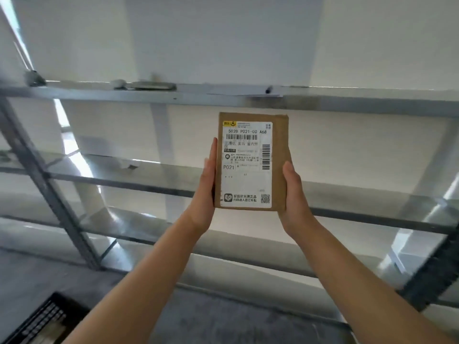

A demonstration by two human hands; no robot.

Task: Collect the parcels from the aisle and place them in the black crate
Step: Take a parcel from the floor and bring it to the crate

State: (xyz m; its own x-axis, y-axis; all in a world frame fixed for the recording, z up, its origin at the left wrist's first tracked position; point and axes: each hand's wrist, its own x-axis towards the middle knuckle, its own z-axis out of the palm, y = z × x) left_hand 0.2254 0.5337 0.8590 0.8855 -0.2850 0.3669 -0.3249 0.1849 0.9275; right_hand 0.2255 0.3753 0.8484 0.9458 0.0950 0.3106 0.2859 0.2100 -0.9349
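Head view: at the lower left corner the black crate (37,321) sits on the grey floor, only its slatted corner showing. A metal shelving rack (223,99) spans the frame, with a pen (268,90) lying on its top shelf. In front of the rack, the left hand (206,192) presses straight fingers flat against the parcel's left edge. The parcel (279,155), flat brown cardboard with a white shipping label (246,175) facing the camera, is held upright in the air between both hands, well apart from the crate. The right hand (294,197) grasps its lower right edge, thumb in front, fingers hidden behind.
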